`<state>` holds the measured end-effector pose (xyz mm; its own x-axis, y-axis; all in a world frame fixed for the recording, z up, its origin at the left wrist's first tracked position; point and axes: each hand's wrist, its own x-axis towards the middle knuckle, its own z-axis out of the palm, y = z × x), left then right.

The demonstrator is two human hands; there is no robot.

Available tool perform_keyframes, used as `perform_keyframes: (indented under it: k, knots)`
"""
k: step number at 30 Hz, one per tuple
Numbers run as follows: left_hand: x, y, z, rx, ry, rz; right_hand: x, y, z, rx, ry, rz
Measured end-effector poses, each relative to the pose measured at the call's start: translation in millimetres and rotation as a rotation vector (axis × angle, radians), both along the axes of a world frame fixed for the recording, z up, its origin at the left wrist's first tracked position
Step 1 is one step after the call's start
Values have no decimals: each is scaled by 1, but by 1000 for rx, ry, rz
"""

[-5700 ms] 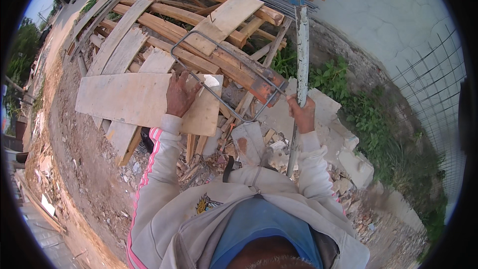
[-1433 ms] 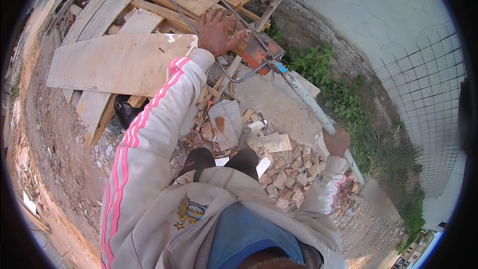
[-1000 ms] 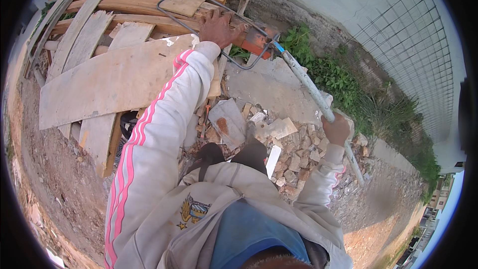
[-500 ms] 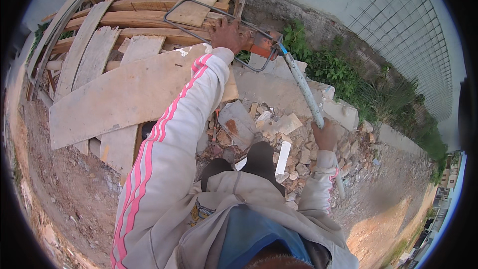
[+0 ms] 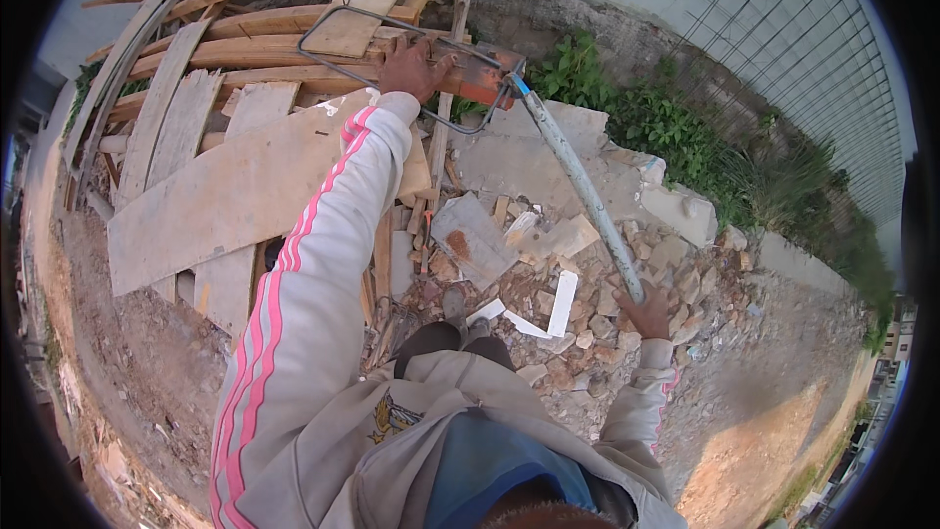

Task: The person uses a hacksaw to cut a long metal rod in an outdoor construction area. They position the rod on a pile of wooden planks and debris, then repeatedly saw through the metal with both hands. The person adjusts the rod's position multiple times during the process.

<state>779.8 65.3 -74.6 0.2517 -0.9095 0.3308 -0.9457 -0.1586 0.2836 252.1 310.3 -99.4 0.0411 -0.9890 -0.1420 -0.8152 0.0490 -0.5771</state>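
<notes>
A rectangular rebar stirrup, bent from dark steel bar, lies across the timber and an orange-red metal block. My left hand is closed over the stirrup beside that block, fingers partly spread and pressing down. At the block's right end, a bluish-white steel pipe meets the bent bar and slants down to the right. My right hand grips the pipe's lower end, low over the rubble; its palm hides the very tip.
Stacked beams and planks fill the left. Broken bricks and stones cover the ground near my feet, with white strips among them. Green plants grow along the wall, where steel mesh leans.
My right hand has gone from partway along the pipe to its lower end, my arm reaching out. The left hand stays on the stirrup. The whole view has shifted slightly.
</notes>
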Motion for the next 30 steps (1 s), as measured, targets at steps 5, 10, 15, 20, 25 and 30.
perform_keyframes:
  k: [5,10,15,20,25,30]
  knots:
    - [-1,-1,-1,7,5,9,-107,79,-30,269,-114,-215]
    - [-2,-5,-3,-48,62,-24,-120,115,-56,24,239,-318]
    - [4,-4,-5,-38,33,-21,-92,125,-5,-87,427,-322]
    - [-5,-2,4,28,53,-13,-76,144,10,-75,536,-389]
    - [-6,-2,2,8,70,-18,-35,174,36,-88,580,-474]
    - [-2,-2,2,9,81,4,43,223,77,-49,726,-606]
